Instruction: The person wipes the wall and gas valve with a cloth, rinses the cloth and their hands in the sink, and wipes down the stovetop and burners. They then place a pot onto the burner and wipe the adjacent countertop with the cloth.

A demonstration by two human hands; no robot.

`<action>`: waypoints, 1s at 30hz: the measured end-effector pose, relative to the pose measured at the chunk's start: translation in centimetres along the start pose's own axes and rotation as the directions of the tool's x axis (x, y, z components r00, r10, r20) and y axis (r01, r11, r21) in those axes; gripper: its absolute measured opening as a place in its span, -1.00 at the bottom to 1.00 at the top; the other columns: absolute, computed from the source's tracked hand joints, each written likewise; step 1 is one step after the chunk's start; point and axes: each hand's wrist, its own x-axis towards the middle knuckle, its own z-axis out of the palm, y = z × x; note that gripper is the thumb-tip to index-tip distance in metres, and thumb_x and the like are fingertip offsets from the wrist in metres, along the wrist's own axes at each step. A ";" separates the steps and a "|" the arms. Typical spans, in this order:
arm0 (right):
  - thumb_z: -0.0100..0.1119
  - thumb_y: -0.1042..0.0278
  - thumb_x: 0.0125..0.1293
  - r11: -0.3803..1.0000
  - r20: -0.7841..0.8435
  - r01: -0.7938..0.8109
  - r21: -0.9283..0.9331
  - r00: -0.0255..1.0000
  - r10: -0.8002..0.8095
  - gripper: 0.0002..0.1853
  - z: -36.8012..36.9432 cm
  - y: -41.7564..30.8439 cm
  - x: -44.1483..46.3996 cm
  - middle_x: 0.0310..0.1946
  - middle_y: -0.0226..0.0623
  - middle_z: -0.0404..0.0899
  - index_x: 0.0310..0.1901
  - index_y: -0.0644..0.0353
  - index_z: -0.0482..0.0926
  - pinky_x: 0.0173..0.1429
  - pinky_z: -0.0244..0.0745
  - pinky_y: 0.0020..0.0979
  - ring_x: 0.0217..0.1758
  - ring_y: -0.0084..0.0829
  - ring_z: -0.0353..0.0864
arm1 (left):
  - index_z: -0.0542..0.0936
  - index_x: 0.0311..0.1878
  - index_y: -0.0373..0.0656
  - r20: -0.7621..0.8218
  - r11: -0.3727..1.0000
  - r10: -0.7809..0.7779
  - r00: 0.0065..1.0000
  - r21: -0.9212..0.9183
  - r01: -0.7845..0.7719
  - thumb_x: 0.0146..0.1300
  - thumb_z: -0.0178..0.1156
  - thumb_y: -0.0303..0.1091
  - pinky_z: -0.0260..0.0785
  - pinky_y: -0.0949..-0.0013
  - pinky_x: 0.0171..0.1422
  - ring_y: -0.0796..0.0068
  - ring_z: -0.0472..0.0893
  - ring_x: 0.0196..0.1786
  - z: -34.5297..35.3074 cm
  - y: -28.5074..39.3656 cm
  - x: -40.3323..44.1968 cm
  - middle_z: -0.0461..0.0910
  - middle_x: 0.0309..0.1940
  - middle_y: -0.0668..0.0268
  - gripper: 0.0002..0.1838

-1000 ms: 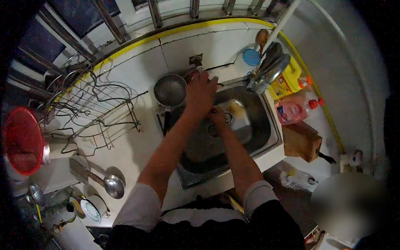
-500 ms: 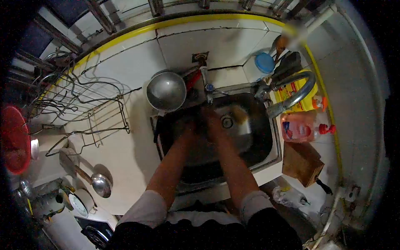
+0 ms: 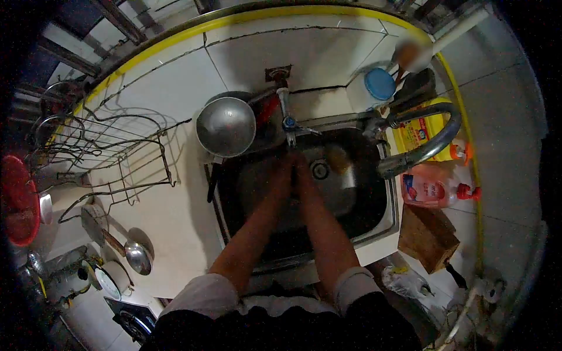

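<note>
We hold both hands over the far half of the sink (image 3: 342, 193), the left hand (image 3: 283, 169) and the right hand (image 3: 301, 167) side by side, just below the spout of the wall tap (image 3: 286, 117). They are too dark and blurred for us to tell whether the fingers are spread or pressed together, or whether they pinch anything. Left of the tap, we see the metal pan (image 3: 226, 126) at the sink's far left corner, its dark handle pointing toward us. The curved faucet (image 3: 448, 126) rises at the far right corner. Beyond the right rim lie the yellow bottle (image 3: 424, 130), the pink pump bottle (image 3: 432, 187) and, nearer, the wooden block (image 3: 428, 237). On the left counter (image 3: 170, 234) lies the ladle (image 3: 138, 257).
</note>
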 end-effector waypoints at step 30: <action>-0.05 0.17 0.32 0.595 0.211 0.535 -0.600 0.823 -0.527 -0.42 -5.4 10.1 8.1 0.22 -0.02 0.27 0.33 0.18 0.17 0.28 0.25 -0.19 0.23 -0.09 0.31 | 0.42 0.16 -0.16 -0.177 0.711 0.079 0.981 0.699 0.069 0.34 -0.12 -0.03 0.27 0.10 0.17 0.05 0.45 0.10 -3.6 -8.6 5.3 0.46 0.07 0.03 -0.52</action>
